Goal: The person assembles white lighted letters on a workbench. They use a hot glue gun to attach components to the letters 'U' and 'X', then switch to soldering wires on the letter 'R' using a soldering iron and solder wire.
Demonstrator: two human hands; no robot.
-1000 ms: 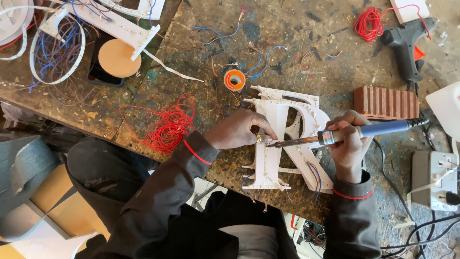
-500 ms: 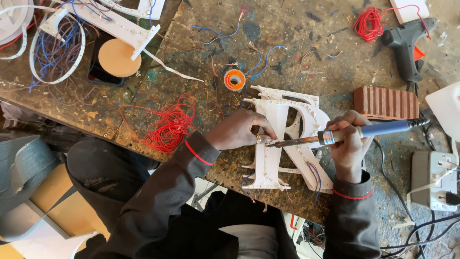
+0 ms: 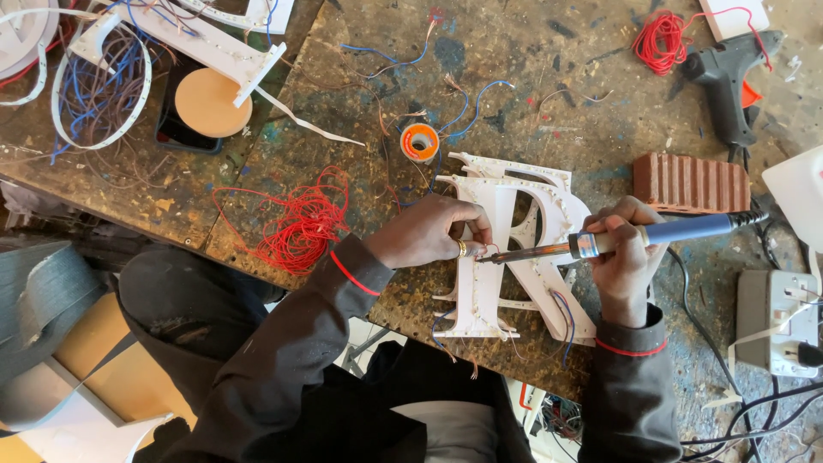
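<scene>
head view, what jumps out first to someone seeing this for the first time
In the middle of the worn workbench lies a white letter-shaped frame. The right hand holds a blue-handled soldering iron with its tip at the frame, where the left hand pinches a thin red wire. A tangle of red wire lies left of the hands, and a black glue gun rests at the far right.

workshop | paint-stained bench (image 3: 531,51) | glue gun (image 3: 729,73) | wire tangles (image 3: 296,227)
</scene>
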